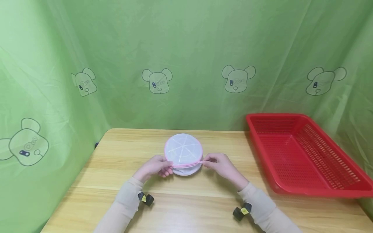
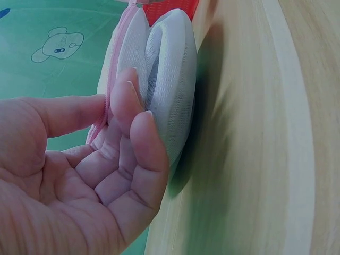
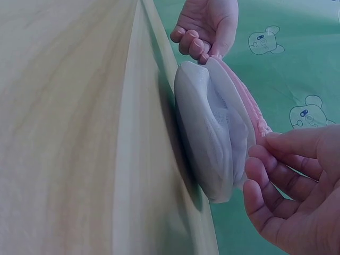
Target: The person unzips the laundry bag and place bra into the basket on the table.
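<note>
Plainly, both hands were clamped on the white mesh pouch [image 1: 183,147], which we saw near the middle of the back edge of the table [image 1: 189,207]. Our left hand [image 1: 155,166] pinched the pink zipper [image 2: 113,64] at the pouch's left side, the thumb pressed on the outer face and the fingertips tucked behind; the remaining fingers curled loosely beside the mesh. With our right hand [image 1: 220,165] we held the zipper pull [image 3: 263,127] at the right end of the pink seam, thumb and forefinger closed together on it, the other fingers bent and slightly spread. We had both wrists angled inward, forearms slanting from the front edge toward the pouch, the pale left sleeve [image 1: 116,210] on one side and the pale right sleeve [image 1: 271,212] on the other. The pouch's round top tilted toward the front edge, its soft lower part bulging beneath; whether that part touched the wood, we could not tell. We saw a red basket [image 1: 323,193] along the table's right side, over the back right corner.
</note>
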Motion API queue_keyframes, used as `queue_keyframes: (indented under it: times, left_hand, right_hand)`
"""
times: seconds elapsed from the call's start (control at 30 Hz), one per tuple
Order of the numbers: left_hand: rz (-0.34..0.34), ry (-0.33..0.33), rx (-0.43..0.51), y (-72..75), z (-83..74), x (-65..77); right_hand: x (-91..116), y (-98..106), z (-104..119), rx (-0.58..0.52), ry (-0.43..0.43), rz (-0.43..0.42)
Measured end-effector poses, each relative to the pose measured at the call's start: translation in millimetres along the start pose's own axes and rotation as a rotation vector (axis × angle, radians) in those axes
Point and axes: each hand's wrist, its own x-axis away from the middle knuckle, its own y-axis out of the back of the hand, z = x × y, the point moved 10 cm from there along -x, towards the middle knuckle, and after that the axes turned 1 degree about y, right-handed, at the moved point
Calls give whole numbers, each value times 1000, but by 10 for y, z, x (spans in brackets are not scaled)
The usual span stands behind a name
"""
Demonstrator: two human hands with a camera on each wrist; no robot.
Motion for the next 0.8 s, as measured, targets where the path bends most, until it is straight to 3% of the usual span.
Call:
queue_keyframes:
  times: [0.8]
  left_hand:
    - [-1,2,6,8,-13,10]
  right_hand:
    - [-4,31,0,12,-16,-19]
